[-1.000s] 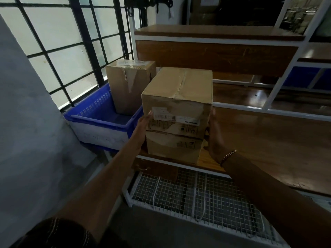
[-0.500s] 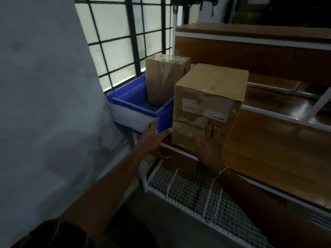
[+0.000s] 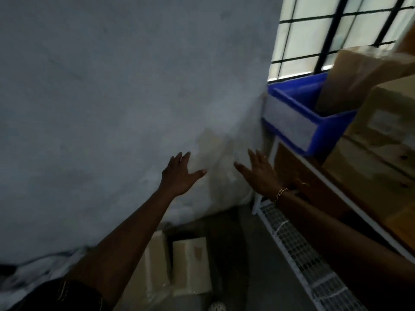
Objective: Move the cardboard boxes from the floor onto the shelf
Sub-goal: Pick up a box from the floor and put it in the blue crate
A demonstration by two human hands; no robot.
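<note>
Below, two plain tan cardboard boxes (image 3: 190,268) on the floor, blurred; left hand (image 3: 179,176) and right hand (image 3: 260,173) spread, empty

Grey wall (image 3: 112,97), barred window (image 3: 336,30) w/ daylight

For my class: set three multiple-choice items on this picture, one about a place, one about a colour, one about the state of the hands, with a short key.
1. Where do the cardboard boxes at the bottom of the picture lie?
A on the floor
B in the bin
C on a chair

2. What colour is the bin on the shelf?
A red
B blue
C green

3. How are the left hand and right hand?
A open and empty
B gripping a box
C in pockets

Key: 1 A, they rest low by the wall; 2 B, its walls are blue; 3 A, fingers spread, nothing held.
</note>
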